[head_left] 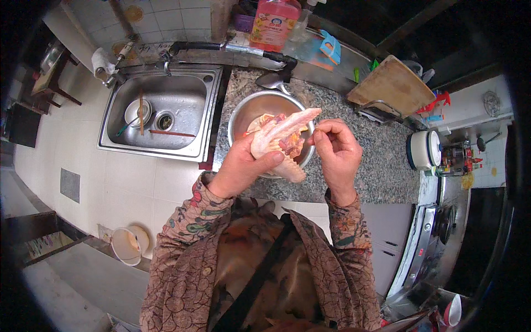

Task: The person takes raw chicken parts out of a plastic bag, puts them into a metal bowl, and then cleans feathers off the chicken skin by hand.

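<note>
My left hand (239, 169) is wrapped round a piece of raw poultry (276, 138), pale and skin-on with bumpy plucked skin. Red flesh and a little yellow fat show on its cut side, and a long wing-like part points up to the right. It is held above a round metal bowl (234, 119) on the speckled granite counter. At the right edge of the meat, my right hand (338, 152) has thumb and forefinger pinched together. Whatever lies between those fingertips is too small to tell.
On the left is a steel sink (202, 119) holding a white bowl (133, 113) and chopsticks (171, 134). A metal ladle (271, 81), a pink liquid bottle (274, 25) and a wooden cutting board (390, 88) stand behind. A white cooker (425, 149) is far right; a bucket (128, 246) stands low left.
</note>
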Demonstrator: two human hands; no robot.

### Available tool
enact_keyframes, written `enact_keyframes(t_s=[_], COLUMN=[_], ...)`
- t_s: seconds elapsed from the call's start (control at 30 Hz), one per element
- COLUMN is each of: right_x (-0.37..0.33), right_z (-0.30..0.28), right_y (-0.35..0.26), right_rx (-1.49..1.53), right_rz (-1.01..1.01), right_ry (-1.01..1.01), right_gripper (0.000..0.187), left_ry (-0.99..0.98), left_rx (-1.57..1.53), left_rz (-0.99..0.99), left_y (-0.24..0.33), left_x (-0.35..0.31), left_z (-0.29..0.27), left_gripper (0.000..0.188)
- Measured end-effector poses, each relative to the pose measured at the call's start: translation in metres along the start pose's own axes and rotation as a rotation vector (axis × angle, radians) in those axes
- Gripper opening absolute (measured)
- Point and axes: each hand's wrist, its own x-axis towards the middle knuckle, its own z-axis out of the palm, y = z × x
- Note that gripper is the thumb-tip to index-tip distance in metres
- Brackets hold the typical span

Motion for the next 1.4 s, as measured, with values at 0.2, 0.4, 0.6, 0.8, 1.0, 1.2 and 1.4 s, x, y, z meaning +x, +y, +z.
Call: enact_keyframes(t_s=[0.2,0.4,0.6,0.8,1.0,1.2,1.4], right_x=[0.023,0.032,0.033,0.033,0.038,0.040,0.041], right_z=[0.008,0.020,0.025,0.027,0.031,0.031,0.029], right_y=[-0.023,-0.029,-0.030,-0.020,-0.032,-0.032,-0.030], right_rx=[-0.524,-0.702,-0.687,-0.636,-0.740,-0.789,-0.786], right_rz=[-0.503,-0.644,-0.574,-0.449,-0.743,-0.796,-0.769], right_ry=[-0.205,-0.368,-0.434,-0.338,-0.426,-0.472,-0.508], right_gripper=[0.013,0.013,0.009,0.005,0.014,0.013,0.013], left_ry=[-0.049,-0.078,-0.086,-0.071,-0.068,-0.122,-0.153], left_rx=[0.231,0.305,0.307,0.365,0.370,0.410,0.465], left_rz=[0.038,0.078,0.058,0.056,0.034,0.038,0.030], left_y=[0.007,0.006,0.015,0.020,0.025,0.022,0.024], left_x=[-0.006,-0.009,-0.011,-0.008,-0.007,-0.006,-0.006], left_z=[0.000,-0.006,-0.008,-0.014,-0.016,-0.020,-0.019], left_gripper=[0.037,0.034,0.032,0.031,0.027,0.025,0.025])
